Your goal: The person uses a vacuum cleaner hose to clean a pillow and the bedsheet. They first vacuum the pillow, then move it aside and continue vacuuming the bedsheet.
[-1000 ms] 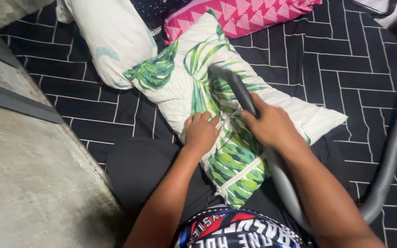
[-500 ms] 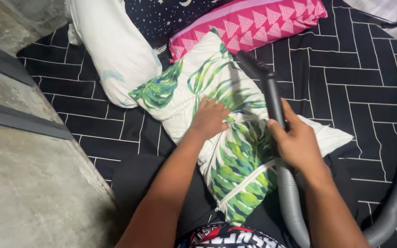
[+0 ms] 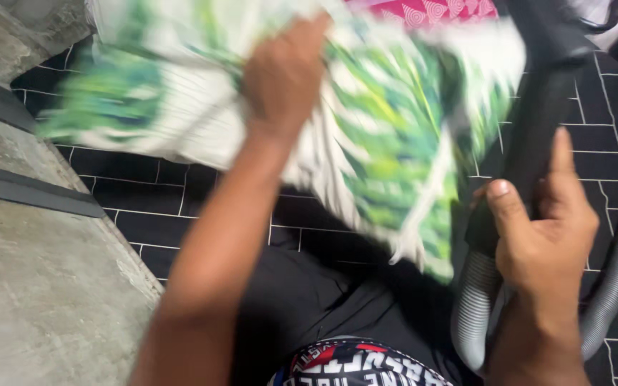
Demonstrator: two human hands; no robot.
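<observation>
The leaf-print pillow [image 3: 366,121], white with green fronds, is lifted off the bedding and hangs blurred across the upper middle of the view, one corner drooping toward the person's lap. It covers most of what lies behind it; only a strip of the pink patterned pillow [image 3: 441,8] shows above its top edge. Beneath it spreads the black sheet with white brick lines [image 3: 202,207], and to the left runs a bare concrete ledge [image 3: 44,286] with a dark rail along it.

The left hand [image 3: 284,75] reaches up and forward, arm nearly straight, its fingers closed into the pillow's cloth near the top; the exact grip is smeared by motion. Just right of the pillow stands the black vacuum wand [image 3: 538,121], rising steeply toward the top edge. The right hand [image 3: 545,221] wraps its lower end, thumb pointing up along the near side and the index finger stretched up the far side, the other fingers hidden behind the tube. From there the grey ribbed hose [image 3: 477,307] drops down, and a second stretch of it curves up along the right edge.
</observation>
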